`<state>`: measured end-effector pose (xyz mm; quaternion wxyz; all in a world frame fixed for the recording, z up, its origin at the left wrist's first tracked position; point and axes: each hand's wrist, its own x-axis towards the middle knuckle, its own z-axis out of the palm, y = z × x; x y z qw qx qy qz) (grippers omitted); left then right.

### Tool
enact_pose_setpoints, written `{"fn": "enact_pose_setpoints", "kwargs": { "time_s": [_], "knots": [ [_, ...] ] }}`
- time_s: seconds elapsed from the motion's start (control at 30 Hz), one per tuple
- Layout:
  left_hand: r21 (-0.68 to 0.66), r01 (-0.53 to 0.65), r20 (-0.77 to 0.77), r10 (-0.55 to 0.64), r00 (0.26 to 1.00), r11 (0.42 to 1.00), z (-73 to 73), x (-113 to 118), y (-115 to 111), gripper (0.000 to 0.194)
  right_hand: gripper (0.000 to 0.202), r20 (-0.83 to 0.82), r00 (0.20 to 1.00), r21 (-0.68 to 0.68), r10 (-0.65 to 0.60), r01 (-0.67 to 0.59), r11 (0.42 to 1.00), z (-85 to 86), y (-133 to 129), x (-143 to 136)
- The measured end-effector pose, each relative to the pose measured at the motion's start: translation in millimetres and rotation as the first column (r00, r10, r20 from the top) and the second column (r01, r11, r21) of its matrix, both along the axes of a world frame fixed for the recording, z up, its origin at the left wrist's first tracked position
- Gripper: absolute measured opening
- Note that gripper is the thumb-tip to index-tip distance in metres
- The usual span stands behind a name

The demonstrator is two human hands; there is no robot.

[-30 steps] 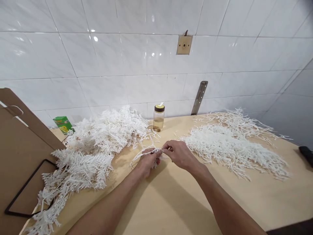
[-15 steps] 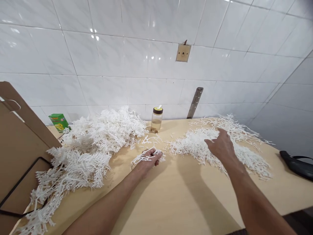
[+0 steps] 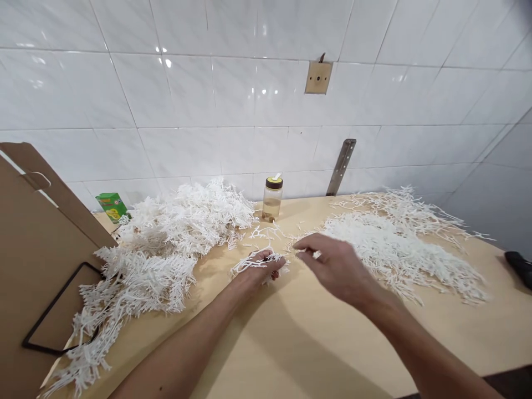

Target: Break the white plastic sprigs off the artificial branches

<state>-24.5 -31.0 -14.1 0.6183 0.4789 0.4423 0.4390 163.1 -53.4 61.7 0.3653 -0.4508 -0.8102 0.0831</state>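
Observation:
My left hand is closed round a bunch of white branching strands, which stick out on both sides of the fingers above the table. Just right of it, my right hand has its fingers drawn together at the thumb; what they pinch, if anything, is too small to make out. A large heap of white branching pieces lies to the left. To the right, a flatter pile of white pieces spreads beyond my right hand. A few loose sprigs lie behind my left hand.
A lidded jar of liquid stands near the tiled wall. At the left are a green box, a cardboard sheet and a black wire frame. A metal bracket rises at the wall; a black object lies far right.
My right hand has moved left from the right pile towards my left hand, and its fingers have closed together. The view has shifted slightly. My left hand still holds the strands.

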Motion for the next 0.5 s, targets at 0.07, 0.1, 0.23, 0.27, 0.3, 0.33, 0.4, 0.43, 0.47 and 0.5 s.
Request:
{"fn": "enact_pose_setpoints", "kwargs": {
  "time_s": [0.07, 0.1, 0.23, 0.27, 0.3, 0.33, 0.4, 0.43, 0.47, 0.5],
  "knots": [
    [0.035, 0.024, -0.026, -0.023, 0.999, 0.999, 0.6, -1, -1, 0.034, 0.021, 0.064, 0.997, -0.045, 0.036, -0.033, 0.998, -20.6, 3, -14],
    [0.047, 0.030, -0.031, -0.029, 0.999, 0.998, 0.3, -1, 0, 0.032, 0.023, 0.102, 0.994, -0.054, 0.047, -0.042, 0.998, -27.6, 6, -16],
    [0.044, 0.044, 0.011, -0.044, 0.999, 0.998, -2.0, 1, 3, 0.029, 0.024, 0.257, 0.962, -0.075, 0.091, -0.074, 0.994, -35.3, 15, -16],
    [0.038, 0.045, 0.020, -0.046, 0.999, 0.998, -2.4, 1, 3, 0.029, 0.024, 0.277, 0.956, -0.081, 0.092, -0.072, 0.994, -34.5, 17, -16],
    [0.034, 0.044, 0.024, -0.044, 0.999, 0.998, -2.6, 1, 4, 0.030, 0.023, 0.284, 0.955, -0.087, 0.089, -0.067, 0.994, -33.6, 18, -16],
    [0.033, 0.044, 0.026, -0.045, 0.999, 0.999, -2.7, 1, 4, 0.030, 0.022, 0.282, 0.956, -0.093, 0.085, -0.061, 0.994, -32.8, 19, -17],
    [0.035, 0.051, 0.036, -0.052, 0.998, 0.998, -2.7, 0, 4, 0.029, 0.019, 0.261, 0.963, -0.106, 0.072, -0.046, 0.993, -32.3, 20, -20],
    [0.034, 0.063, 0.040, -0.064, 0.997, 0.997, -2.7, 0, 4, 0.028, 0.018, 0.253, 0.965, -0.109, 0.065, -0.039, 0.993, -32.6, 21, -21],
    [0.026, 0.077, 0.043, -0.078, 0.996, 0.997, -2.7, 0, 4, 0.027, 0.017, 0.250, 0.967, -0.106, 0.055, -0.029, 0.994, -33.1, 21, -22],
    [0.013, 0.066, 0.049, -0.067, 0.997, 0.998, -2.7, 0, 3, 0.026, 0.017, 0.255, 0.966, -0.096, 0.043, -0.019, 0.995, -33.9, 21, -23]
  ]
}}
